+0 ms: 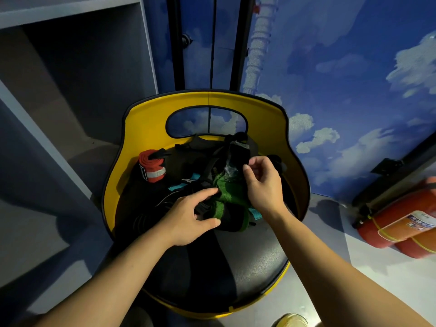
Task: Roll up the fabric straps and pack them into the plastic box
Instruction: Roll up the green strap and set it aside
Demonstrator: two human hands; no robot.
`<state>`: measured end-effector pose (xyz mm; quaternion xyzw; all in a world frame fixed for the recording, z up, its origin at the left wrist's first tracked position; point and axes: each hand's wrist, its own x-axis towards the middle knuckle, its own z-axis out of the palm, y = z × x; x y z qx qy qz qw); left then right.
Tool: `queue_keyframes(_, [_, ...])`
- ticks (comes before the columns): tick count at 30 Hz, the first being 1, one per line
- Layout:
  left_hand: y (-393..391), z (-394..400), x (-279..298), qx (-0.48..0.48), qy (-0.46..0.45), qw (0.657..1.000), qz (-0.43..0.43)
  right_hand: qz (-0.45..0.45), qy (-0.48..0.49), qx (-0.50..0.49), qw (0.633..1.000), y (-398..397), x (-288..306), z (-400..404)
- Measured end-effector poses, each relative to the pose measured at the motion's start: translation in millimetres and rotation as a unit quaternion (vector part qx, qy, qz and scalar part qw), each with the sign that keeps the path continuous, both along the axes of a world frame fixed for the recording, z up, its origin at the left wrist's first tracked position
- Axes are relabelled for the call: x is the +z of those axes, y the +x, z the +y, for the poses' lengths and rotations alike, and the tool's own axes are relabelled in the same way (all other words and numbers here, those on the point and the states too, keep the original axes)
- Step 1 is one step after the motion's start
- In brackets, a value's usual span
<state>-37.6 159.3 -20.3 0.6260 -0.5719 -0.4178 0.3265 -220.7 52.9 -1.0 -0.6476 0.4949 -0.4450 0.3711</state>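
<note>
A heap of fabric straps lies on the black seat of a yellow chair [132, 128]. A green strap [227, 192] sits in the middle of the heap, with teal [179, 186] and black straps around it. A rolled red strap with a white band [151, 168] rests at the heap's left. My left hand [188, 218] reaches in with its fingers on the green strap and a black piece under its thumb. My right hand [262, 185] pinches at a dark strap end just above the green one. No plastic box is in view.
The chair's high yellow back [207, 100] rises behind the heap. Grey shelving [70, 79] stands at the left, a blue cloud-painted wall [342, 90] at the right. Red fire extinguishers [401, 227] lie on the floor to the right. A shoe tip [292, 320] shows below.
</note>
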Motion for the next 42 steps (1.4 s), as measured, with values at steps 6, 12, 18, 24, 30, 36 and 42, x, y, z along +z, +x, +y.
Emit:
queue_keyframes(6, [4, -2, -6, 0.017, 0.001, 1.000, 0.013, -0.059, 0.048, 0.030, 0.997, -5, 6, -4])
queue_keyframes(12, [2, -3, -6, 0.031, -0.011, 0.999, 0.022, -0.104, 0.145, 0.078, 0.981, -2, 10, -2])
queue_keyframes(18, [-1, -3, -7, 0.023, -0.008, 0.999, 0.022, 0.013, 0.025, 0.047, 0.999, -5, -1, -4])
queue_keyframes(24, [4, -7, -12, 0.054, -0.019, 0.998, 0.039, 0.137, -0.241, 0.082, 0.957, -6, -7, -1])
queue_keyframes(30, [10, -12, -15, 0.087, -0.033, 0.994, 0.053, 0.187, -0.283, 0.171, 0.925, -5, -10, 3])
queue_keyframes(36, [13, -12, -17, 0.098, -0.025, 0.994, 0.051, 0.203, -0.206, 0.252, 0.924, -10, -6, 7])
queue_keyframes(42, [19, -15, -14, 0.111, -0.025, 0.993, 0.043, 0.208, -0.187, 0.259, 0.924, -10, -2, 9])
